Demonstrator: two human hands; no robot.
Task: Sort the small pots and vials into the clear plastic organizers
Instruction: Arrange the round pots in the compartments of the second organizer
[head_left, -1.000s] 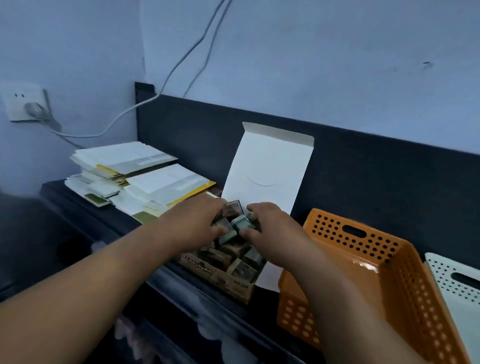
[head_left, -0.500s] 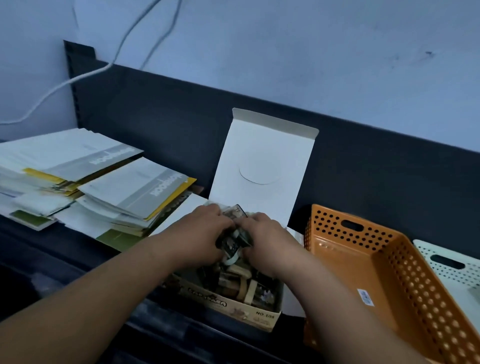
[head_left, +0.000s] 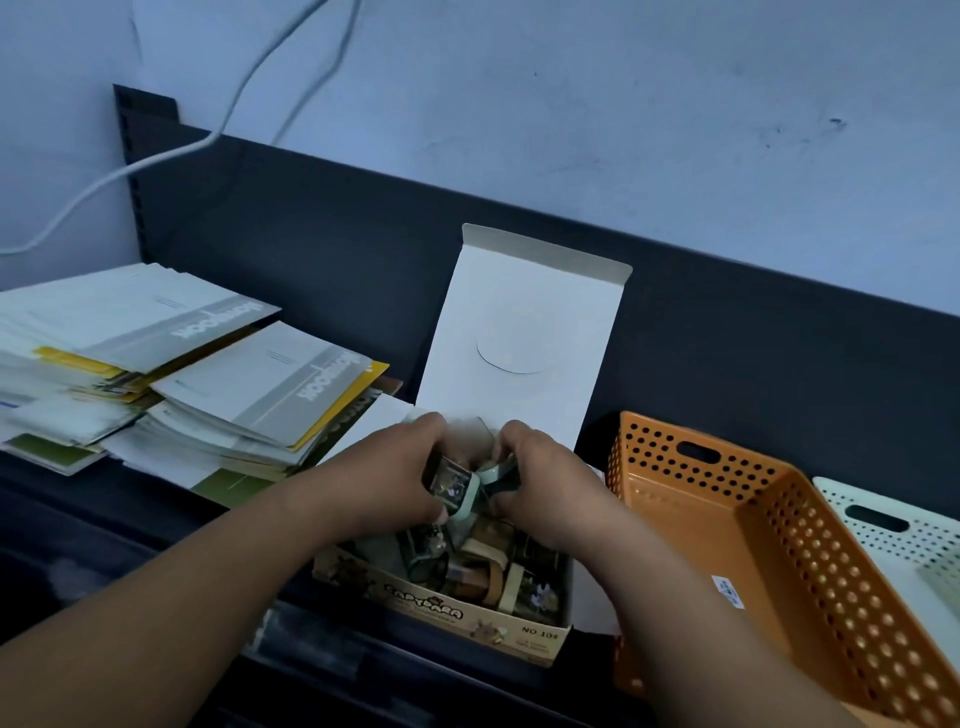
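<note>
The left hand (head_left: 384, 483) and right hand (head_left: 545, 488), close together, are each gripping 1 pot (head_left: 453, 488), now lifting them out of the cardboard box (head_left: 441, 613) for sorting.

- cardboard box (head_left: 452, 613): tan front printed with brown lettering and small animal pictures
- box lid (head_left: 519, 332): plain white inside, with a thin curved outline near the middle
- small item (head_left: 454, 488): mint-green rim around a dark pictured face
- second small item (head_left: 501, 474): mint-green edge, dark body
- other pieces (head_left: 488, 577) in the box: brown, cream and dark green
- orange basket (head_left: 727, 483): rows of round holes, a white sticker (head_left: 727, 591) on the floor
- white basket (head_left: 893, 540): fine dotted holes
- booklets (head_left: 260, 384): white with grey bands, yellow and green edges
- back panel (head_left: 337, 249): dark charcoal
- wall (head_left: 571, 104): pale bluish
- cable (head_left: 156, 161): white
</note>
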